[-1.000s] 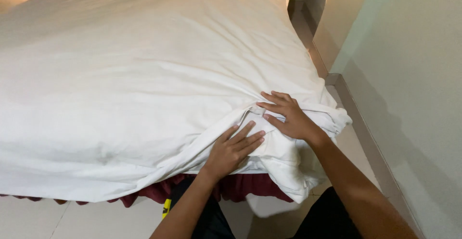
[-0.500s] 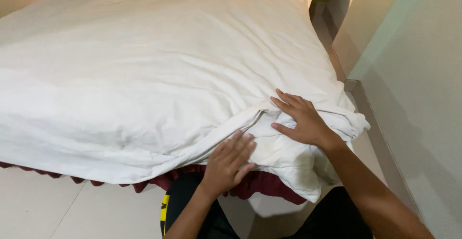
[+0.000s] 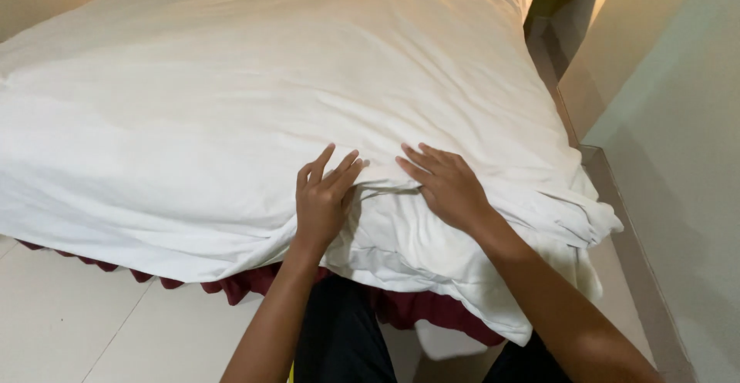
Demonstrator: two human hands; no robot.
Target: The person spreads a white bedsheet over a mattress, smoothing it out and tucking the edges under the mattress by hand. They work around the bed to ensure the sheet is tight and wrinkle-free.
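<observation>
A large white duvet (image 3: 270, 90) covers the bed and hangs over its near edge. Both my hands lie flat on it near the bed's near corner. My left hand (image 3: 324, 198) rests palm down with fingers spread, on the fold where the top layer meets a lower white layer (image 3: 416, 244). My right hand (image 3: 447, 186) presses flat beside it, fingers pointing left. Neither hand grips the cloth. Bunched folds of the duvet (image 3: 570, 213) pile up at the corner to the right of my right arm.
A dark red bed skirt (image 3: 254, 283) shows under the duvet's hem. Pale floor tiles (image 3: 69, 321) lie at the lower left. A light wall (image 3: 678, 136) runs close along the bed's right side, leaving a narrow gap.
Both hands have slid up and left over the duvet, from its near corner onto the top. The left hand has come out from the fold and now lies flat.
</observation>
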